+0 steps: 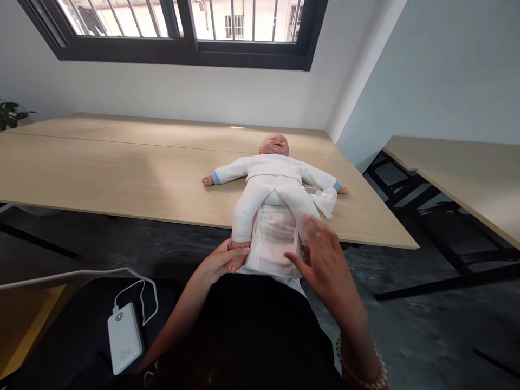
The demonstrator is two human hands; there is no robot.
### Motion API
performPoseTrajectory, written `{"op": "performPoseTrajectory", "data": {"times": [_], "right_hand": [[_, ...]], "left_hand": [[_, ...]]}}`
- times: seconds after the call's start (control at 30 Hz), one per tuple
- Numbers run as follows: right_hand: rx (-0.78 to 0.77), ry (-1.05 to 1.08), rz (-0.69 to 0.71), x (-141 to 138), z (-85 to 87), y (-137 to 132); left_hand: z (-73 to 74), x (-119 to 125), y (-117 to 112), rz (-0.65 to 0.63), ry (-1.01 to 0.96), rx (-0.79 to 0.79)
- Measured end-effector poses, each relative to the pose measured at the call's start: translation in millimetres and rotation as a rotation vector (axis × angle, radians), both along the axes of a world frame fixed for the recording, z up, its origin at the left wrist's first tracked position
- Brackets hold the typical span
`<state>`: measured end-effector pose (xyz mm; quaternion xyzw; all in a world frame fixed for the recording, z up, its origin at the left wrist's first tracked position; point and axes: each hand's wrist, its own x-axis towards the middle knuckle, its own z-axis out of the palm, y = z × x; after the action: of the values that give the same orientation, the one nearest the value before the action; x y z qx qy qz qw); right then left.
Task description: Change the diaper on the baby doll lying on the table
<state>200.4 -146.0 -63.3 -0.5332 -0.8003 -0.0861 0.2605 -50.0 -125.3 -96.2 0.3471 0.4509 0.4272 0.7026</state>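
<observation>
A baby doll [274, 179] in white clothes lies on its back on the wooden table [122, 173], arms spread, legs hanging over the near edge. A white diaper [273, 238] lies open between its legs. My left hand [221, 261] is closed round the doll's bare left-side foot at the table edge. My right hand [323, 257] hovers with fingers spread at the diaper's right side, over the doll's other leg. A crumpled white wipe [327, 201] rests by the doll's hip.
A white power bank [124, 337] with a cable lies on my lap at lower left. A second table [467, 173] stands to the right across a dark floor gap. A barred window [182, 27] is on the back wall.
</observation>
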Motion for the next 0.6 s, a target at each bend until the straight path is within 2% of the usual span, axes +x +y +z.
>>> {"op": "performPoseTrajectory", "data": {"times": [0.07, 0.13, 0.27, 0.33, 0.4, 0.5, 0.6], "right_hand": [[-0.021, -0.04, 0.155, -13, 0.1, -8], [-0.028, -0.084, 0.245, -24, -4.1, -13], [0.107, -0.104, 0.281, -28, -13.2, -6], [0.182, -0.069, 0.285, -23, -9.3, 2], [0.256, -0.054, 0.295, -20, 2.8, 10], [0.36, -0.119, 0.308, -24, 31.6, 31], [0.333, -0.253, 0.308, -38, 62.9, 70]], "left_hand": [[-1.5, 4, 0, 0.002, -0.016, 0.015], [-2.9, 6, -1, 0.012, -0.045, 0.022], [-5.5, 10, -2, 0.067, -0.106, 0.028], [-5.4, 13, -2, 0.074, -0.122, 0.037], [-4.1, 16, -1, 0.064, -0.147, 0.05], [-2.6, 20, 2, 0.031, -0.172, 0.079], [-4.1, 25, 2, -0.002, -0.11, 0.097]]}}
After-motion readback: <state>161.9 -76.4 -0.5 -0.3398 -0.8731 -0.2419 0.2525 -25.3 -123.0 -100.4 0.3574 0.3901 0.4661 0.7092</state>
